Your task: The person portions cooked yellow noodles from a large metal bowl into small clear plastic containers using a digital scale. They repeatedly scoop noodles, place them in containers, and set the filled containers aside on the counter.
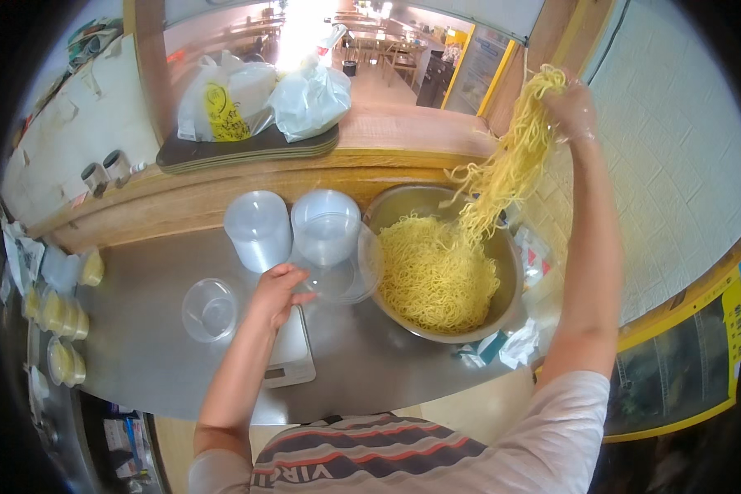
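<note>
My right hand (571,110), in a clear plastic glove, is raised high at the right and grips a long hank of yellow noodles (528,136). Its lower strands trail down to the noodle heap (435,278) in a large steel bowl (511,290). My bare left hand (284,293) holds a clear round plastic tub (346,281) by its rim, tilted beside the bowl's left edge. Under my left forearm lies a white kitchen scale (295,346), partly hidden. Another clear tub (210,312) stands on the steel counter (142,346) to the left.
Two stacks of clear tubs, a left stack (258,228) and a right stack (326,225), stand behind my left hand. Noodle-filled tubs (62,315) line the far left. Plastic bags (312,99) sit on stacked trays (253,151) on the ledge. Crumpled wrappers (519,346) lie right of the bowl.
</note>
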### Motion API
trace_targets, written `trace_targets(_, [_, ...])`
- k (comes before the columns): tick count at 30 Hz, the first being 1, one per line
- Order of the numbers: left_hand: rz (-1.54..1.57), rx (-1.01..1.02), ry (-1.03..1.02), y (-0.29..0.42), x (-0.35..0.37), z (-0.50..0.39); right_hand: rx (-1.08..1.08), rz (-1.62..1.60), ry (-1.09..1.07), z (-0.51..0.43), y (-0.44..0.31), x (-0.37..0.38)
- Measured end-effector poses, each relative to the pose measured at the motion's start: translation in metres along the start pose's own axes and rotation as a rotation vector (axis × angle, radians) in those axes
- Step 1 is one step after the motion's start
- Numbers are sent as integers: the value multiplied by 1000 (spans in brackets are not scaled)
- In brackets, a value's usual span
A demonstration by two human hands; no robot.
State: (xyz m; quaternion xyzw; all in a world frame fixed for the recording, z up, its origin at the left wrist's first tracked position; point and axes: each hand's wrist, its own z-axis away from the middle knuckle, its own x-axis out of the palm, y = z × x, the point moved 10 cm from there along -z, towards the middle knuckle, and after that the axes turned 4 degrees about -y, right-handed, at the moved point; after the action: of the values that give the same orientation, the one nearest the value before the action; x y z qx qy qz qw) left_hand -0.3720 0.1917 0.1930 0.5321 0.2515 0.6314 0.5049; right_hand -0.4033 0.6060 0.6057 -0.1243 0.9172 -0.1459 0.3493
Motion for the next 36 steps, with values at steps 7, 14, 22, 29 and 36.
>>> trace_targets(7, [-117,-11,-59,0,77,-35,-133,32,106,-51,-34,-47])
trace_targets(14, [-95,62,41,-2,61,-31,53,144,-244,-25,-24,6])
trace_targets(22, [3,116,98,10,11,-8,175,-143,-596,45,45,95])
trace_targets(29, [0,84,79,5,28,-7,86,-67,-305,-2,50,47])
trace_targets(36, [3,88,46,0,43,-14,-34,-4,-52,-33,11,-17])
